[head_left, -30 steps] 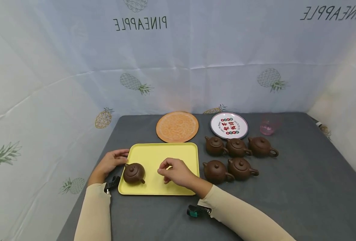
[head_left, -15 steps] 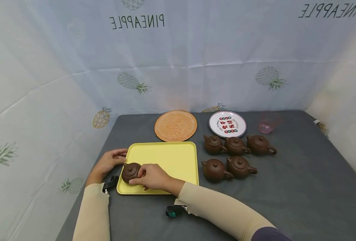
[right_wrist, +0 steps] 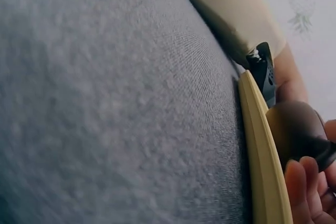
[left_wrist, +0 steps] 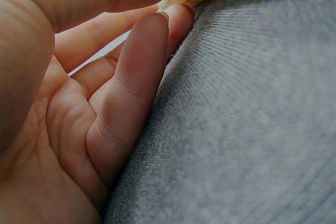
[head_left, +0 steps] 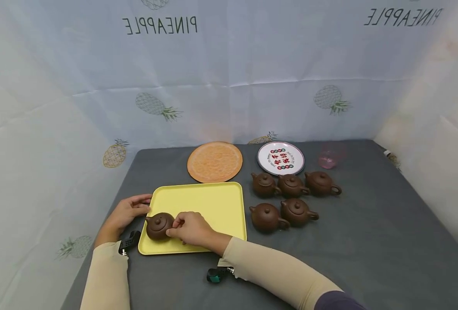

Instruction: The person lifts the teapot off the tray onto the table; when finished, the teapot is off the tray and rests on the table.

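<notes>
A brown teapot (head_left: 159,228) stands on the yellow tray (head_left: 205,198), near its left edge, spout to the left. My right hand (head_left: 193,228) pinches the teapot's handle, which it hides in the head view. From the right wrist view, the handle (right_wrist: 321,151) shows dark between thumb and fingers, just above the tray's rim (right_wrist: 262,156). My left hand (head_left: 123,215) rests on the table at the tray's left side. Its fingertips (left_wrist: 181,19) touch the tray's outer edge in the left wrist view, with the fingers fairly straight.
Several more brown teapots (head_left: 266,218) stand in two rows right of the tray. Behind are an orange round mat (head_left: 215,162), a white plate (head_left: 281,158) with red lettering, and a pink clear cup (head_left: 328,160). A pineapple-print curtain (head_left: 229,107) hangs behind the grey table.
My right hand has moved left from over the tray's middle and taken the teapot's handle. The left hand stays at the tray's edge. The whole head view has shifted slightly.
</notes>
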Demonstrator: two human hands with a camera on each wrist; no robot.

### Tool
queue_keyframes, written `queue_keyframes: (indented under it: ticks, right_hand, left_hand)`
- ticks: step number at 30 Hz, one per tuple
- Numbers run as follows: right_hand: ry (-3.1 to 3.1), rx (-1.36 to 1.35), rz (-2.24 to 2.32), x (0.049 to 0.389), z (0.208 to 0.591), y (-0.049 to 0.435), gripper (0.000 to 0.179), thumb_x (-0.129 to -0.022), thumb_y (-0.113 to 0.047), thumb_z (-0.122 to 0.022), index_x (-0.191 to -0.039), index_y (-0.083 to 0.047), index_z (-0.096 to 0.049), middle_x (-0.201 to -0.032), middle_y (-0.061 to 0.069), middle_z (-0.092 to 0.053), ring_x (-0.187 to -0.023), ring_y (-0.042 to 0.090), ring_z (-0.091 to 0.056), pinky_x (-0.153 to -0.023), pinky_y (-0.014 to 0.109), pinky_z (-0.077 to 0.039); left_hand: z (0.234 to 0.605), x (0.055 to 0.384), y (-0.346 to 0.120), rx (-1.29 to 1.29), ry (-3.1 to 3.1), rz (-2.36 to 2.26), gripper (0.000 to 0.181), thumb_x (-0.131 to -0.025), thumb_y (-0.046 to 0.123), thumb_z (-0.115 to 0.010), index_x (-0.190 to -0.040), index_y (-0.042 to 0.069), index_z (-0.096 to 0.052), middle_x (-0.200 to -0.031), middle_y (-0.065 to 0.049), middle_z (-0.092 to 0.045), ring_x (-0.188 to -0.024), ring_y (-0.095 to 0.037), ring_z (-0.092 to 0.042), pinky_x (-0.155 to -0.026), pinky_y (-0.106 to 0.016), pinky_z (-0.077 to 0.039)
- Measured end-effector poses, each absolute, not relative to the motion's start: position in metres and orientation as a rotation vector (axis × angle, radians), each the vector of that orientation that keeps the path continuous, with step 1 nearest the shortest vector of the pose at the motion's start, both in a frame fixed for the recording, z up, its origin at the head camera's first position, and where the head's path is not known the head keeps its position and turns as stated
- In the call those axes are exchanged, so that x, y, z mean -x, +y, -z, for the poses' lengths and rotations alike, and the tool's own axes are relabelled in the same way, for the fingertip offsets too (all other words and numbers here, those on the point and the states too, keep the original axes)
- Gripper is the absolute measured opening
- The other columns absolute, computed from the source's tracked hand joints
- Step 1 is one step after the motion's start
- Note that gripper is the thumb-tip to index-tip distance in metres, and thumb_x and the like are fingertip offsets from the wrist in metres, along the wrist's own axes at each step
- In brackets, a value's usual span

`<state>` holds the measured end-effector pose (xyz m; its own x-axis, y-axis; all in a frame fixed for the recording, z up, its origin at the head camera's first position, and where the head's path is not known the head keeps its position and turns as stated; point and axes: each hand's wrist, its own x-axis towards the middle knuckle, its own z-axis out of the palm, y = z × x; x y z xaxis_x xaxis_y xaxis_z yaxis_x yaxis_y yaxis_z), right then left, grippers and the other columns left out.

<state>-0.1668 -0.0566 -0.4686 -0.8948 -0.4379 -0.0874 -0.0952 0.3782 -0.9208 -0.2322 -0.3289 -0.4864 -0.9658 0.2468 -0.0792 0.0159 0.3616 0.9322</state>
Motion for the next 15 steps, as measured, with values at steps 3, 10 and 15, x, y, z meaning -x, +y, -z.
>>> queue_keyframes:
  ticks: [3,10,15]
  right_hand:
    - [2.250,0.420,1.625,0.1675,0.4735,-0.0577,0.020,-0.085,-0.027,-0.077,-0.077,-0.018,-0.062,-0.061,-0.001,-0.058,-0.046,0.015,-0.056,-0.045,0.028,-0.046]
    - [2.157,0.324,1.763,0.1665,0.4772,-0.0557,0.018,-0.085,-0.020,-0.077,-0.077,-0.013,-0.063,-0.067,0.002,-0.061,-0.051,0.017,-0.060,-0.049,0.029,-0.051]
    - [2.155,0.338,1.831,0.1688,0.4771,-0.0522,0.017,-0.087,-0.017,-0.075,-0.075,-0.012,-0.065,-0.069,0.002,-0.061,-0.055,0.017,-0.064,-0.051,0.028,-0.052]
  left_hand:
    - [0.4851,0.2300,-0.3317,-0.225,2.440,-1.629,0.058,-0.091,0.015,-0.071,-0.139,-0.008,-0.047,-0.122,-0.017,-0.061,-0.097,-0.005,-0.062,-0.079,-0.021,-0.050]
    - [0.4858,0.2327,-0.3281,-0.238,2.451,-1.607,0.059,-0.090,0.018,-0.072,-0.139,-0.006,-0.049,-0.124,-0.020,-0.059,-0.098,-0.006,-0.062,-0.080,-0.021,-0.050]
    - [0.4868,0.2340,-0.3283,-0.241,2.464,-1.600,0.058,-0.090,0.018,-0.073,-0.137,-0.007,-0.050,-0.121,-0.019,-0.061,-0.096,-0.005,-0.063,-0.079,-0.020,-0.050]
